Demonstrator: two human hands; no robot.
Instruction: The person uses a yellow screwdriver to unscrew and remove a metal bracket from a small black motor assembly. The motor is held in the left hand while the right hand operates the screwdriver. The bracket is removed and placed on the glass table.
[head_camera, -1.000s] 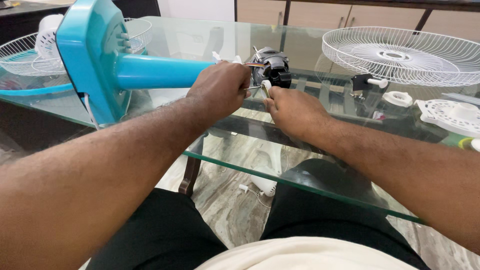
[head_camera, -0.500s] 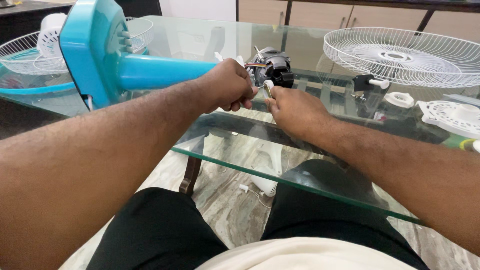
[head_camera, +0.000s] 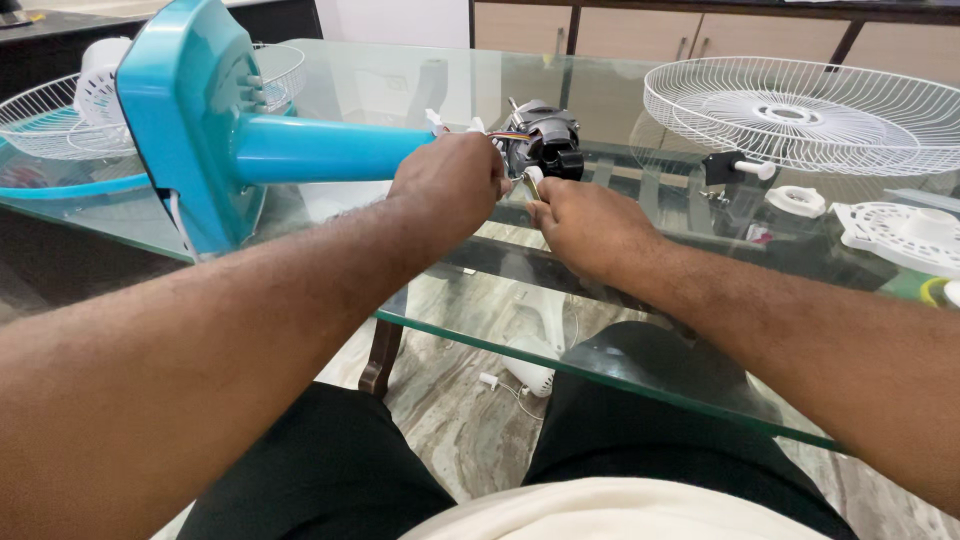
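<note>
Glass forms the top of the desk (head_camera: 330, 80), clear and smooth with a thick greenish edge, and through it show a veined marble floor and a dark wooden leg. Lying on its side across the glass is a teal plastic fan stand: a flat, boxy base (head_camera: 185, 110) with rounded corners and a smooth round pole (head_camera: 320, 148) running from it toward the middle of the desk. At the pole's far end sits the fan motor (head_camera: 540, 135), a compact metal block with coloured wires on top and a black part on its right side.

The left hand (head_camera: 452, 182) is clenched over the end of the pole just beside the motor, knuckles up; what lies inside the fist is hidden. The right hand (head_camera: 585, 222) meets it from the other side, its fingertips pinching a small pale piece (head_camera: 532, 178) at the foot of the motor, touching the left hand's fingers.

Well apart on the right lies a round white wire guard (head_camera: 800, 110) with fine radial spokes, and near it a small white cap (head_camera: 796, 200) and a flat white ribbed plastic disc (head_camera: 905, 232). Behind the teal base on the left rests a second white wire guard (head_camera: 50, 105).
</note>
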